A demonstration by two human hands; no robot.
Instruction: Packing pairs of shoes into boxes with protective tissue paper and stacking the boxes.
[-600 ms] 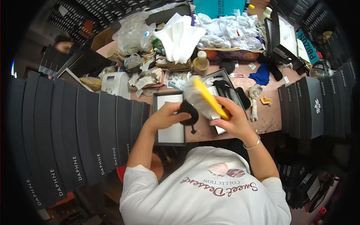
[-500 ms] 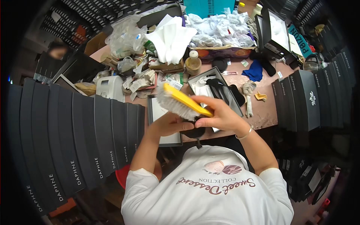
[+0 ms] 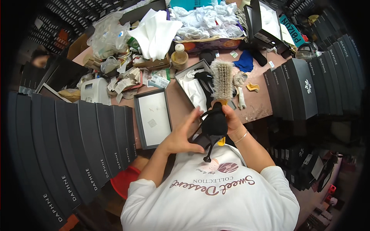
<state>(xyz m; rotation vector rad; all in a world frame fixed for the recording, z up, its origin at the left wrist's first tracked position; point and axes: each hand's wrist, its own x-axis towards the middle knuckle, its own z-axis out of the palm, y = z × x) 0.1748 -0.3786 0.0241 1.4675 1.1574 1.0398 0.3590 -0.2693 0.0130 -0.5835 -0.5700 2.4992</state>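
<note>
A black strappy sandal (image 3: 214, 124) is upright in front of my chest, its thin ankle strap hanging toward my shirt. My right hand (image 3: 233, 122) is closed around the sandal and a yellow-handled brush (image 3: 222, 80) together. The brush's pale, worn bristles point away from me, and most of its handle is hidden behind the sandal. On the sandal's left side, my left hand (image 3: 179, 136) has its thumb and fingers spread, blurred a little; whether a fingertip touches a strap is unclear. Beyond them, another black sandal (image 3: 205, 81) lies on white paper in a grey shoebox (image 3: 184, 81).
A shallow grey box lid (image 3: 137, 122) lies on the pink table. Stacked dark shoeboxes stand at left (image 3: 83, 142) and right (image 3: 302, 90). Farther back are a glue bottle (image 3: 179, 57), a blue cloth (image 3: 244, 61), a white machine (image 3: 94, 91) and a carton of crumpled paper (image 3: 210, 44).
The brush has swung from lying across my hands to upright, bristles away from me. My left hand has opened and moved left of the sandal, which now shows plainly. The view has shifted.
</note>
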